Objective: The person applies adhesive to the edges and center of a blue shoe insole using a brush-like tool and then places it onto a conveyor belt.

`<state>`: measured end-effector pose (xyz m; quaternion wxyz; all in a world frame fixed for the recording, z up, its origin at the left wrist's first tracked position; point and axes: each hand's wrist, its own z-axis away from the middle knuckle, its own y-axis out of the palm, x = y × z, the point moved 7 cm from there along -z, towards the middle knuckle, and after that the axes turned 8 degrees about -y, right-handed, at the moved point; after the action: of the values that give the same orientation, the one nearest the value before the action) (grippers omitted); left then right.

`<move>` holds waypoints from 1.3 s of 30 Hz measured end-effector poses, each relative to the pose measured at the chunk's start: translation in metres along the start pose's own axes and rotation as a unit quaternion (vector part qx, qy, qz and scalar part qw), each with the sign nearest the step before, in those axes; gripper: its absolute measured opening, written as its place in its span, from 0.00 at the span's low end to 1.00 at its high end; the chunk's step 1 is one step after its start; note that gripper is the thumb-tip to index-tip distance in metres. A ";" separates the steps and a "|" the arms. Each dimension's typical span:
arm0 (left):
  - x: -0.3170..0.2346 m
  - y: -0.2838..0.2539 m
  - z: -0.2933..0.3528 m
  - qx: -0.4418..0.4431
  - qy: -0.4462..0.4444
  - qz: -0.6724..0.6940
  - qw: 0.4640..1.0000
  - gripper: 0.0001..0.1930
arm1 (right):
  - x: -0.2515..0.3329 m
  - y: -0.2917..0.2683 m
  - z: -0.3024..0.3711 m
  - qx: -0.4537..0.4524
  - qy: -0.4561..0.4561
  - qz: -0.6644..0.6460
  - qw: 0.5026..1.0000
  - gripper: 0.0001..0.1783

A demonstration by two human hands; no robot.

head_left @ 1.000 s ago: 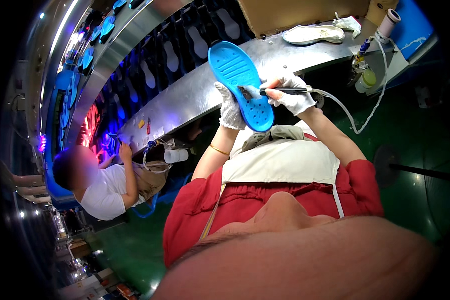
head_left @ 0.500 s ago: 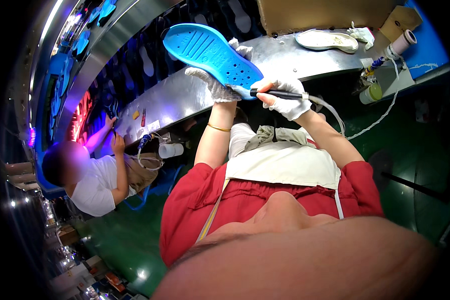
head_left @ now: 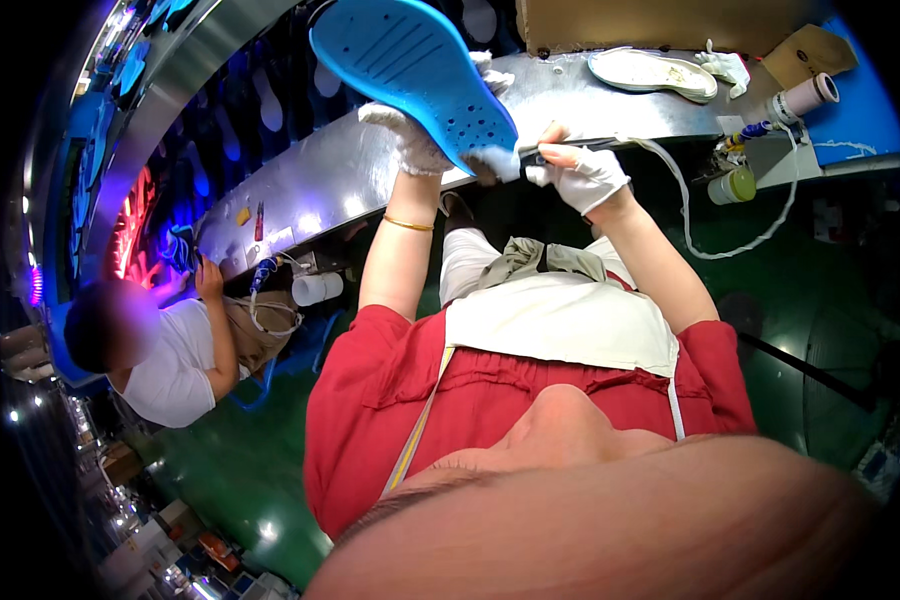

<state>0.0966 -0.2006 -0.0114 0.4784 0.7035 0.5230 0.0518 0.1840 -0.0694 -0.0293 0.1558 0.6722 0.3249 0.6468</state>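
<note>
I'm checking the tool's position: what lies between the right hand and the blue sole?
The brush: in the head view, it extends from the right hand toward the blue sole's lower end; blur leaves contact unclear.

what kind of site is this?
Likely a shoe factory line: a blue shoe sole in the gloved left hand, sole-shaped pieces lined up behind the metal bench, another person along it.

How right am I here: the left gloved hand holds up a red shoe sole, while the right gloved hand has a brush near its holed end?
Not quite: the shoe sole is blue, as the head view shows. The left hand holds it up, and the right hand has the brush near its holed end.
</note>
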 end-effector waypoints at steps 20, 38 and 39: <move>-0.001 -0.031 -0.018 -0.307 -0.267 -0.385 0.828 0.44 | 0.032 0.002 -0.019 0.133 -0.059 0.443 0.885 0.05; 0.002 -0.037 -0.003 -0.372 -0.332 -0.377 0.781 0.39 | 0.038 -0.018 -0.049 0.124 -0.016 0.388 0.913 0.04; 0.001 -0.036 -0.003 -0.377 -0.322 -0.365 0.788 0.39 | 0.041 -0.016 -0.048 0.151 -0.044 0.487 0.859 0.04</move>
<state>0.0712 -0.1979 -0.0365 0.8293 0.2000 0.4954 -0.1636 0.1314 -0.0419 -0.0023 -0.2677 0.7879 0.0426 0.5530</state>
